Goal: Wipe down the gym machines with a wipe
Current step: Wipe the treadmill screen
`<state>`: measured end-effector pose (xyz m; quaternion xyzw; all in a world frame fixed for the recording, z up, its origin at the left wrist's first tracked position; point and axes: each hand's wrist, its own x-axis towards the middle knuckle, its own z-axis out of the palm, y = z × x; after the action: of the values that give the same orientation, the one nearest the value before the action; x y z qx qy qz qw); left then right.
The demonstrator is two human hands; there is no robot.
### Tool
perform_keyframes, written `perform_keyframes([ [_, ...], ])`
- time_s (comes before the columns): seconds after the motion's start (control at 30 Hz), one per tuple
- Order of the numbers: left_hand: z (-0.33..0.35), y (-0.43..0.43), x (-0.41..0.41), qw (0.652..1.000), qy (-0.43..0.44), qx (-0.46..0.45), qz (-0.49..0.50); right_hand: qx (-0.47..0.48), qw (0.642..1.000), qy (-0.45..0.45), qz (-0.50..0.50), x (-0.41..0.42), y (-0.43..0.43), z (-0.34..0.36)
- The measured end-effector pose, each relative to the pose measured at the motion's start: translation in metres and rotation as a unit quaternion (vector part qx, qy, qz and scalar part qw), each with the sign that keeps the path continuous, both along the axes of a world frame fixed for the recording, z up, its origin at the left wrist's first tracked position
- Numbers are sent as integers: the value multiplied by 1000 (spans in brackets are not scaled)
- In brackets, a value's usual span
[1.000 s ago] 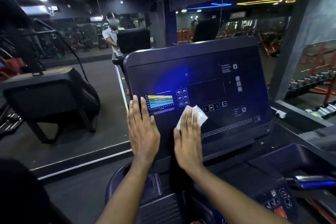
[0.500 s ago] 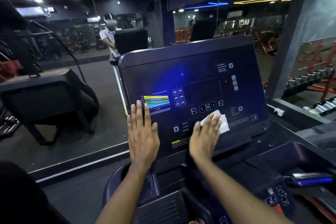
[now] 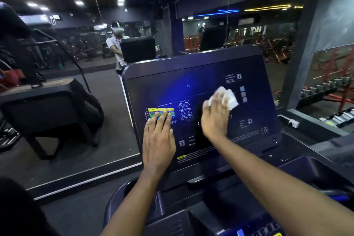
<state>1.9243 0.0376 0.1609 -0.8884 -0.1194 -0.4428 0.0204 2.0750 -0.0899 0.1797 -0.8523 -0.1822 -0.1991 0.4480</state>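
Wipe [image 3: 231, 99] lay pinned to the console [image 3: 191, 74] under the flat-fingered right grip [image 3: 215, 119], the spread, empty left grip [image 3: 159, 140] apparently steadying it.

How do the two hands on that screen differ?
The left hand lies bare and flat low on the console, fingertips on the coloured chart; the right hand presses a white wipe. The right hand sits higher and looks blurred, the left hand sharp. Both rest on the console's dark face.

Right hand [image 3: 214, 119] and wipe [image 3: 230, 98] motion-blurred; wipe partly hidden under it. Left hand [image 3: 159, 140] covers chart [image 3: 161, 110] lower edge. Console [image 3: 191, 68] small print unreadable. Button panel [image 3: 268, 230] cropped at bottom.
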Motion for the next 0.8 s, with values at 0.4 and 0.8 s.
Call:
perform_keyframes([
  [0.4, 1, -51, 37, 1000, 0, -19, 12, -139, 967, -156, 142, 0, -56, -63],
  [0.8, -17, -85, 64, 996, 78, -6, 36, -128, 978, -119, 115, -3, -95, -118],
])
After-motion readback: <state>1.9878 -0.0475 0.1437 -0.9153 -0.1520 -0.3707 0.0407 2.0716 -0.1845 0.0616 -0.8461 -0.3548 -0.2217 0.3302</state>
